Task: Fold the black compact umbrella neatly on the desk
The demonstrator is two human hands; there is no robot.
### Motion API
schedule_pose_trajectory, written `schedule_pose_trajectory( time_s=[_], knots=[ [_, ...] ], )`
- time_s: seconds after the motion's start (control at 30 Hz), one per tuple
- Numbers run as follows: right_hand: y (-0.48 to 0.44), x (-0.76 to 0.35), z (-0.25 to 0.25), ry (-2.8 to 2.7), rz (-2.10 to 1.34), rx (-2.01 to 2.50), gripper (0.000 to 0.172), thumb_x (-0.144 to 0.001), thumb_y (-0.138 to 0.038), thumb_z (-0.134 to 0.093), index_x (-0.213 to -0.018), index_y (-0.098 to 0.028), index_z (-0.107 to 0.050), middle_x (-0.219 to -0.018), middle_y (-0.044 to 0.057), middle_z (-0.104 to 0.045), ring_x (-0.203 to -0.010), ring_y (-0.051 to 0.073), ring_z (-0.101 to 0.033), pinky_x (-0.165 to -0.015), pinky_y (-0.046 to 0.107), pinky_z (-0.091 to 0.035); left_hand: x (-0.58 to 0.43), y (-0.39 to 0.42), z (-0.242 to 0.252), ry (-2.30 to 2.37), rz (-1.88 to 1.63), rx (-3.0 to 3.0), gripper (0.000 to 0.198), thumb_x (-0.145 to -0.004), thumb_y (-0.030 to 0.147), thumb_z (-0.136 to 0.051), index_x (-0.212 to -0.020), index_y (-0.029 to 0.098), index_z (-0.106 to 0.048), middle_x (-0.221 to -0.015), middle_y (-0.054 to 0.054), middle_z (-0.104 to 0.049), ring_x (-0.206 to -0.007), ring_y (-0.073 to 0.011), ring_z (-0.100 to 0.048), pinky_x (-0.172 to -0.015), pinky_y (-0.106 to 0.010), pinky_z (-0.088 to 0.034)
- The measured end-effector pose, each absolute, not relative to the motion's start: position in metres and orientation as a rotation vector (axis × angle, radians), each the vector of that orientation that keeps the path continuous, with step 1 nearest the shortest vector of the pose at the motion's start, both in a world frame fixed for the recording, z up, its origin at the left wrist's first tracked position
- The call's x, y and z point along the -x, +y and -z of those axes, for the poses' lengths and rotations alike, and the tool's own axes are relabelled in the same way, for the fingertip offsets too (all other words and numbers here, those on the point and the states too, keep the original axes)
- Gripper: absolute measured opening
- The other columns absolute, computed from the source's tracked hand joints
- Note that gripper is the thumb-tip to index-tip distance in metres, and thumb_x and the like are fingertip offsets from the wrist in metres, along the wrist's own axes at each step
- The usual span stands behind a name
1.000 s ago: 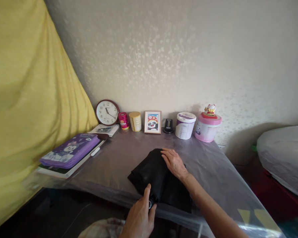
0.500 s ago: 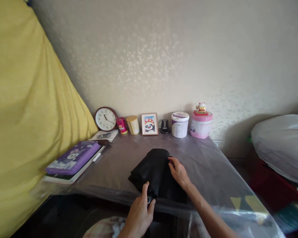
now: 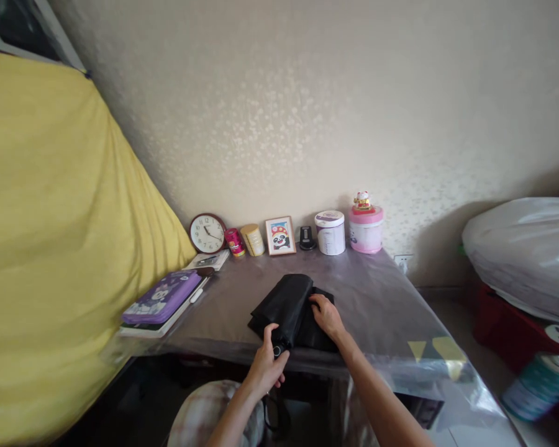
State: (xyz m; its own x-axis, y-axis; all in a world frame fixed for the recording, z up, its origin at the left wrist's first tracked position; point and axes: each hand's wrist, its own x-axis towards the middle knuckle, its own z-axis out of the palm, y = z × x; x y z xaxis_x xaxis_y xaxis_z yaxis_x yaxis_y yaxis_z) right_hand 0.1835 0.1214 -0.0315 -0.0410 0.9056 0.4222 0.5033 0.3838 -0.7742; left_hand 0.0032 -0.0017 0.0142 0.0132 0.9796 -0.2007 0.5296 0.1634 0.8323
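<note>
A black folding umbrella (image 3: 284,307) lies collapsed near the table's front edge, its loose fabric spread in overlapping flaps. My left hand (image 3: 266,366) grips its handle, where a round silver-rimmed button shows between thumb and forefinger. A dark wrist strap (image 3: 276,413) hangs below that hand. On the right side my right hand (image 3: 327,315) has its fingers closed at the edge of a fabric fold; the fingertips are partly hidden by the cloth.
Along the wall stand a clock (image 3: 207,233), a picture frame (image 3: 281,236), a white tub (image 3: 330,233) and a pink tub (image 3: 366,231) bearing a cat figurine (image 3: 362,201). A purple case (image 3: 161,298) lies left on the plastic-covered table (image 3: 372,285). A spray can (image 3: 538,386) stands right.
The view has shifted, bringing in more floor at the right and the strap below. Both hands stay on the umbrella, with the right still at the fabric's edge.
</note>
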Motion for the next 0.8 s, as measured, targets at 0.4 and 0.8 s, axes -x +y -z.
schedule_pose_trajectory(
  time_s=[0.4,0.8],
  knots=[
    [0.131,-0.193,0.036,-1.189,-0.802,1.077,0.022,-0.071,-0.031,-0.049,-0.081,-0.022,-0.067,-0.078,0.001,-0.069,-0.077,0.019,-0.064,-0.078,0.035,-0.049,-0.007,-0.001,-0.013,1.628,-0.736,-1.403,0.053,-0.077,0.022,-0.047,-0.123,0.028,-0.021,-0.057,0.009,-0.049,-0.038,-0.0103,-0.053,-0.033,-0.015,-0.039],
    [0.127,-0.206,0.035,-0.885,-0.746,1.092,0.031,-0.068,-0.037,-0.049,-0.088,-0.017,-0.06,-0.092,0.009,-0.065,-0.089,0.022,-0.061,-0.085,0.038,-0.046,-0.004,-0.005,-0.014,1.555,-0.782,-1.304,0.056,-0.078,0.037,-0.049,-0.125,0.03,-0.02,-0.057,0.011,-0.048,-0.034,-0.0065,-0.045,-0.033,-0.014,-0.036]
  ],
)
